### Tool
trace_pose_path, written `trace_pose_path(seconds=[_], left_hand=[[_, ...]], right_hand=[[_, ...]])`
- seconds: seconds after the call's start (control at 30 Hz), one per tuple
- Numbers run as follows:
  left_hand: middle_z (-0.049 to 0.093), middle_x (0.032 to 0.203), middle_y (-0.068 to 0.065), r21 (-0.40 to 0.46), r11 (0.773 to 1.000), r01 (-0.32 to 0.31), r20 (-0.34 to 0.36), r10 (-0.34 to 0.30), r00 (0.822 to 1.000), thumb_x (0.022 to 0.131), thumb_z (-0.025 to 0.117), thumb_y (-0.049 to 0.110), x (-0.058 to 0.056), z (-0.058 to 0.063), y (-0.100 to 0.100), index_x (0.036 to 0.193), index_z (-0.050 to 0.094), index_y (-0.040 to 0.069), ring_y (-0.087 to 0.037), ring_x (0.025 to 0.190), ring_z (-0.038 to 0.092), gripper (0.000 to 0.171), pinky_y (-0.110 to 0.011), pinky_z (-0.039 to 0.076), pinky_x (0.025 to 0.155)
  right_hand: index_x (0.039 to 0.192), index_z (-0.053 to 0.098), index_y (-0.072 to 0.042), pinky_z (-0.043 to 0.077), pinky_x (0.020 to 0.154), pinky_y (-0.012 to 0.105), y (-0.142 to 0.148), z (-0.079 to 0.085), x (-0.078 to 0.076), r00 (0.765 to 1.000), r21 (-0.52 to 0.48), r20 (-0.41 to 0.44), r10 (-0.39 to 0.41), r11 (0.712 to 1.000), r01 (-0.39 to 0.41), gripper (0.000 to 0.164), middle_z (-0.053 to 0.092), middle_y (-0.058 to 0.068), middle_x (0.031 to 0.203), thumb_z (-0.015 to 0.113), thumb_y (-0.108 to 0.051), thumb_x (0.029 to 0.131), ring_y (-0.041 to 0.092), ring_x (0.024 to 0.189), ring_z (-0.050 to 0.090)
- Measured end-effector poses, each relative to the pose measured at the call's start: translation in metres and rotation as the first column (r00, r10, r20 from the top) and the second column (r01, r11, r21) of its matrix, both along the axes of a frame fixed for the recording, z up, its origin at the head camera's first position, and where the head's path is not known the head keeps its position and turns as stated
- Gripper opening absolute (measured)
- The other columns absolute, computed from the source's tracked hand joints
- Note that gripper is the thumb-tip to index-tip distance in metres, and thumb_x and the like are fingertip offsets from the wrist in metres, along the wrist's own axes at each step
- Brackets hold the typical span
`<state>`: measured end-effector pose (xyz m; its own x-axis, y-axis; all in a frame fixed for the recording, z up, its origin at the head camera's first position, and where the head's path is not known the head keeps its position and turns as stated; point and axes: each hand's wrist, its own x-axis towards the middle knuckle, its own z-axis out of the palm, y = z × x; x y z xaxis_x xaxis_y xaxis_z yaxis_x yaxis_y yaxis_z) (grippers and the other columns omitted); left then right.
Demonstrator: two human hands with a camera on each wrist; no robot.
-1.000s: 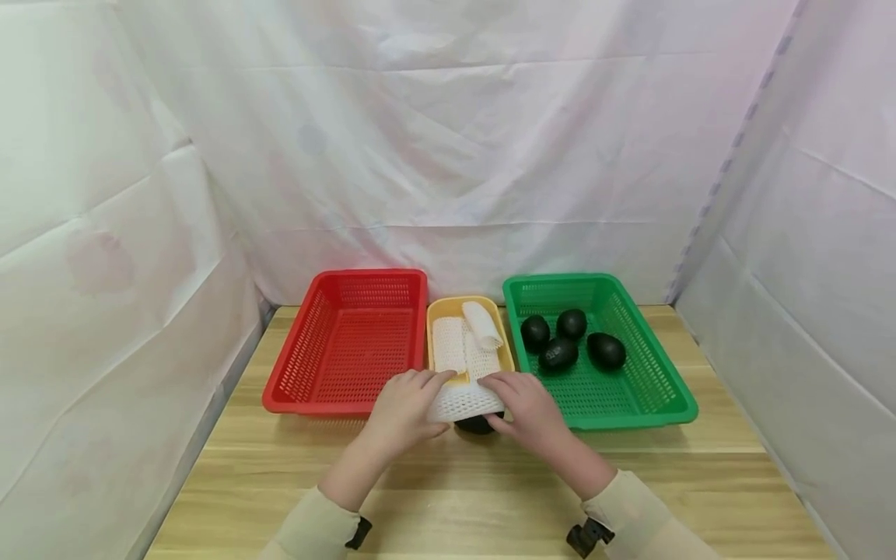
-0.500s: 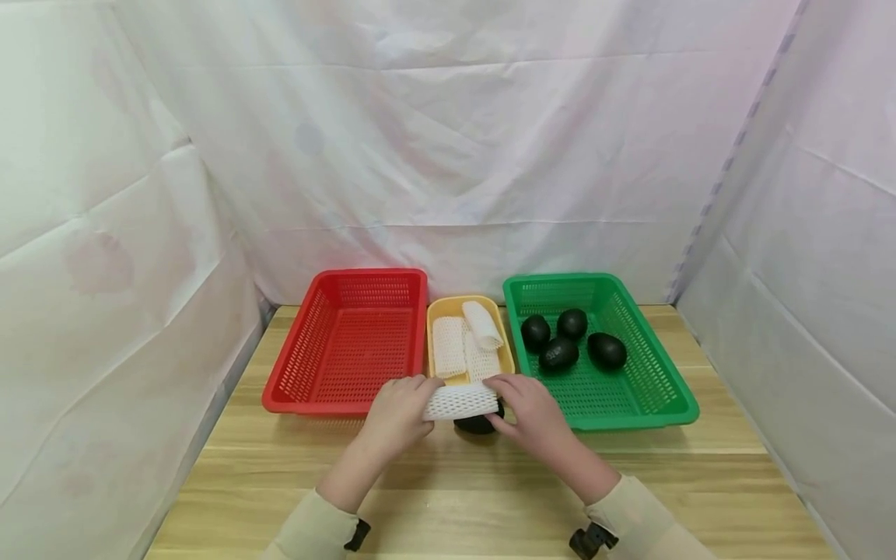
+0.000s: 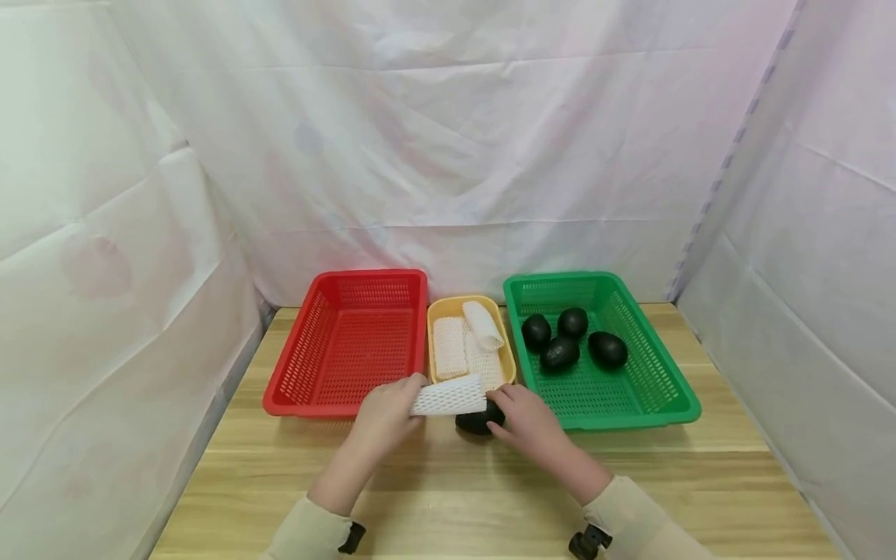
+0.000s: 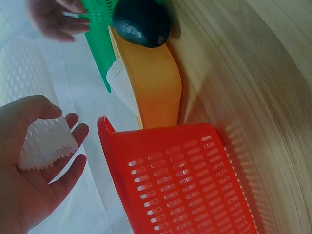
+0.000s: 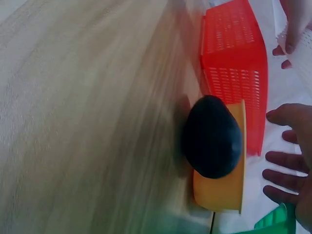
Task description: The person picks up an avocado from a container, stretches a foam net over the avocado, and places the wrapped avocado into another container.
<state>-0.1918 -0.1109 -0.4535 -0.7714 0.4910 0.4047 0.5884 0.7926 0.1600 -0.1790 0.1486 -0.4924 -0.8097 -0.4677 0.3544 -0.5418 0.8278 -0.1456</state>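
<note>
My left hand (image 3: 383,418) grips one end of a white foam net sleeve (image 3: 450,396), thumb on one side and fingers on the other in the left wrist view. The sleeve's other end points right, over a black avocado (image 3: 476,422) on the wooden table. My right hand (image 3: 528,424) is close above that avocado, its fingers (image 5: 285,158) spread and holding nothing in the right wrist view. More white foam net sleeves (image 3: 449,348) lie in a small yellow basket (image 3: 509,365) just behind the avocado.
A red basket (image 3: 276,398) stands left of the yellow one. To the right, a green basket (image 3: 675,408) holds several black avocados (image 3: 607,351). White cloth (image 3: 448,155) hangs behind and along both sides of the wooden table (image 3: 462,498).
My left hand has moved left, taking the sleeve along. The right hand has let go of the sleeve's right end, and more of the avocado shows.
</note>
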Motion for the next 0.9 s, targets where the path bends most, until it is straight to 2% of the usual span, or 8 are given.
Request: trace_pose_path(seconds=[0.1, 0.23, 0.4, 0.57, 0.7, 0.83, 0.9], left_hand=[[0.066, 0.081, 0.002, -0.005, 1.0, 0.001, -0.027, -0.001, 1.0, 0.071, 0.08, 0.011, -0.001, -0.001, -0.003, 0.099, 0.057, 0.015, -0.015, 0.062, 0.061, 0.036, -0.032, 0.048, 0.054], [0.066, 0.081, 0.002, -0.011, 1.0, -0.024, -0.023, 0.023, 0.999, 0.071, 0.081, 0.01, -0.001, -0.001, -0.006, 0.099, 0.056, 0.014, -0.014, 0.062, 0.059, 0.038, -0.031, 0.048, 0.054], [0.065, 0.086, 0.0, 0.023, 0.999, -0.031, 0.014, 0.031, 0.999, 0.071, 0.082, 0.008, 0.0, -0.002, -0.006, 0.101, 0.056, 0.012, -0.016, 0.069, 0.062, 0.04, -0.033, 0.05, 0.057], [0.063, 0.086, 0.0, 0.029, 0.999, -0.032, 0.021, 0.031, 0.999, 0.071, 0.083, 0.009, 0.001, -0.003, -0.005, 0.1, 0.055, 0.012, -0.016, 0.068, 0.062, 0.041, -0.032, 0.049, 0.054], [0.061, 0.087, 0.0, 0.022, 0.998, -0.053, 0.036, 0.052, 0.998, 0.072, 0.083, 0.009, 0.001, -0.003, -0.007, 0.101, 0.054, 0.012, -0.016, 0.069, 0.061, 0.042, -0.031, 0.049, 0.055], [0.062, 0.089, -0.001, 0.012, 0.998, -0.063, 0.041, 0.062, 0.997, 0.072, 0.084, 0.009, 0.0, -0.005, -0.009, 0.102, 0.055, 0.011, -0.017, 0.074, 0.063, 0.042, -0.032, 0.051, 0.059], [0.064, 0.089, -0.002, 0.008, 0.998, -0.066, 0.038, 0.066, 0.997, 0.072, 0.084, 0.01, 0.0, -0.005, -0.009, 0.102, 0.055, 0.011, -0.018, 0.076, 0.063, 0.042, -0.033, 0.052, 0.061]], right_hand=[[0.111, 0.066, -0.006, 0.052, 0.073, 0.036, -0.005, -0.005, 0.0, 1.0, 0.016, 0.02, -0.02, 1.0, 0.02, 0.041, 0.062, 0.005, 0.099, 0.081, -0.026, 0.079, 0.022, 0.089, 0.059], [0.108, 0.066, -0.006, 0.051, 0.071, 0.038, -0.011, -0.011, -0.002, 0.999, 0.094, -0.024, -0.039, 0.995, 0.041, 0.041, 0.061, 0.006, 0.096, 0.082, -0.03, 0.078, 0.024, 0.085, 0.059], [0.109, 0.067, -0.008, 0.049, 0.078, 0.041, -0.014, -0.019, -0.003, 0.995, 0.224, -0.074, -0.064, 0.971, 0.079, 0.047, 0.062, 0.007, 0.1, 0.084, -0.035, 0.075, 0.026, 0.093, 0.06], [0.114, 0.068, -0.007, 0.048, 0.078, 0.042, -0.015, -0.023, -0.004, 0.993, 0.272, -0.071, -0.098, 0.955, 0.113, 0.053, 0.063, 0.007, 0.104, 0.086, -0.036, 0.072, 0.026, 0.097, 0.06], [0.116, 0.067, -0.005, 0.051, 0.071, 0.038, -0.019, -0.022, -0.007, 0.995, 0.253, -0.01, -0.102, 0.962, 0.101, 0.057, 0.059, 0.008, 0.099, 0.087, -0.033, 0.071, 0.025, 0.088, 0.061], [0.117, 0.065, 0.0, 0.053, 0.064, 0.036, -0.021, -0.023, -0.009, 0.988, 0.161, 0.129, -0.09, 0.985, 0.069, 0.059, 0.051, 0.01, 0.098, 0.089, -0.026, 0.07, 0.024, 0.077, 0.061], [0.118, 0.062, 0.001, 0.053, 0.065, 0.036, -0.022, -0.025, -0.01, 0.976, 0.093, 0.199, -0.087, 0.993, 0.07, 0.059, 0.05, 0.011, 0.102, 0.089, -0.022, 0.071, 0.025, 0.079, 0.061]])
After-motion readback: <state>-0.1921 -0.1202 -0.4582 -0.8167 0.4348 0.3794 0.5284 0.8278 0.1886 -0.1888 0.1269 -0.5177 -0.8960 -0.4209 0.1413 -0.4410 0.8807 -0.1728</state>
